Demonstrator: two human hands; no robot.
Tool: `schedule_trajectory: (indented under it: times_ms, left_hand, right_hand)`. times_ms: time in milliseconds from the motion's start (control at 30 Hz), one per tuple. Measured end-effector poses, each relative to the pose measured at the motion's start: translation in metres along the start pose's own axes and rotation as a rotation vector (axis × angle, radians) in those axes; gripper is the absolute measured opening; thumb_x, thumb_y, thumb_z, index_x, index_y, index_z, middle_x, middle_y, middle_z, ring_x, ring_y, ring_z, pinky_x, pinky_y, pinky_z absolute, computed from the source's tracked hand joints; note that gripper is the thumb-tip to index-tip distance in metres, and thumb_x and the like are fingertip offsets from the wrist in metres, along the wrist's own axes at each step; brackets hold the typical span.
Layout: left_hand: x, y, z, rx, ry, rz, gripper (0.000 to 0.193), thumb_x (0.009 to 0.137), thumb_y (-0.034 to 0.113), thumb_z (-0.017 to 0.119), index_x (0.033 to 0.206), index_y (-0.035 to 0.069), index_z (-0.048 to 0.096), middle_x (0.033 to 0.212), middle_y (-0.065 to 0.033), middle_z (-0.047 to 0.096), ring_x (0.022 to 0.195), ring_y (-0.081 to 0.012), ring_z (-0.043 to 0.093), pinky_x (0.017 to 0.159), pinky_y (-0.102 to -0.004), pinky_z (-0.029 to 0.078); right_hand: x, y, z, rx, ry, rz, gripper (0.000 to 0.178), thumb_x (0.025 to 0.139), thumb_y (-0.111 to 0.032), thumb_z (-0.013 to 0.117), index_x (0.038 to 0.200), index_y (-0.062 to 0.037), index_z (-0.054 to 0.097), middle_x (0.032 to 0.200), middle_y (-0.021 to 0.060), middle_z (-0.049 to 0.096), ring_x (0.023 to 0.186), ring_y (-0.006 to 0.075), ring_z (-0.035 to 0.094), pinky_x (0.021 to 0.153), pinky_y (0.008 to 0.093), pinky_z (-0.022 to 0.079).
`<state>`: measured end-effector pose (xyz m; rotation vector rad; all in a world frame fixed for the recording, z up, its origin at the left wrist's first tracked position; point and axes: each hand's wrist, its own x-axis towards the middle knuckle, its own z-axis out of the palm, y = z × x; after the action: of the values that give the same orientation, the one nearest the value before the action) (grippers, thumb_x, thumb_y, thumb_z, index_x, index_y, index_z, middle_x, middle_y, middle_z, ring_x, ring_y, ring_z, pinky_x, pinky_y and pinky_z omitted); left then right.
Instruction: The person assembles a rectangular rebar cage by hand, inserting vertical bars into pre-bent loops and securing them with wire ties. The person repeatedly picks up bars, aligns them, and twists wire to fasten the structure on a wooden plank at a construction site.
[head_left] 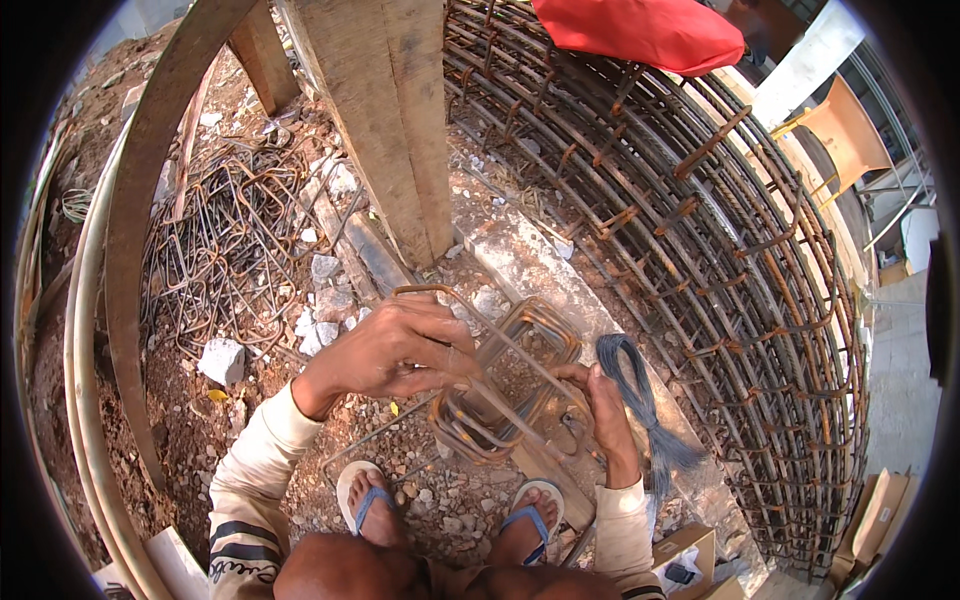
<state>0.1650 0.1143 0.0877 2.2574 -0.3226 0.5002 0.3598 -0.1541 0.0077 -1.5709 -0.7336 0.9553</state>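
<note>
Both my hands are on a rusty bent steel stirrup held above the ground in front of my feet. My left hand is closed round its left part, fingers curled over the bar. On the other side, my right hand pinches it between thumb and fingers. Below it lies a stack of rectangular stirrups, partly hidden by the held one. Just right of my right hand, a looped bundle of dark tie wire rests on a pale concrete strip.
A long cage of rusty reinforcing bars curves along the right, with red cloth over its far end. A wooden post stands ahead. Loose stirrups and broken stones cover the left ground. A cardboard box sits near right.
</note>
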Motion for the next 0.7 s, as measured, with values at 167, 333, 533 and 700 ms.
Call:
schedule_trajectory:
  times_ms: [167,333,533,700]
  left_hand:
    - [0.012,-0.008,0.000,-0.025,-0.078,0.018,0.022,0.082,0.021,0.083,0.102,0.011,0.080,0.093,0.0003,0.069,0.084,-0.0207,0.062,0.088,-0.0414,0.042]
    - [0.019,-0.008,0.001,0.042,-0.150,0.040,0.026,0.083,0.021,0.081,0.108,0.014,0.079,0.099,0.0016,0.068,0.089,-0.0195,0.062,0.094,-0.0409,0.042]
    - [0.020,-0.001,0.009,0.292,-0.075,0.049,0.025,0.079,0.031,0.082,0.102,0.023,0.079,0.098,0.0028,0.066,0.095,-0.0202,0.060,0.095,-0.0462,0.040]
    - [0.009,0.006,0.018,0.544,0.090,-0.047,0.028,0.077,0.032,0.080,0.105,0.027,0.077,0.097,0.0022,0.063,0.100,-0.0224,0.058,0.093,-0.0480,0.042]
  right_hand:
    - [-0.001,0.001,-0.012,-0.038,-0.149,0.006,0.047,0.106,-0.040,0.052,0.113,0.0003,0.075,0.119,0.0152,0.071,0.117,0.0277,0.063,0.103,0.0387,0.044]
    - [0.002,-0.007,-0.019,-0.102,-0.305,-0.119,0.031,0.101,-0.027,0.064,0.110,0.0010,0.075,0.127,0.0157,0.067,0.124,0.0291,0.058,0.104,0.0395,0.043]
    - [0.001,-0.011,-0.013,-0.153,-0.255,-0.082,0.035,0.104,-0.030,0.059,0.117,-0.0005,0.072,0.125,0.0109,0.064,0.117,0.0233,0.057,0.099,0.0371,0.044]
    - [-0.001,-0.014,-0.007,-0.174,-0.209,0.035,0.036,0.106,-0.032,0.054,0.121,-0.0017,0.069,0.118,0.0085,0.067,0.109,0.0193,0.060,0.095,0.0339,0.045]
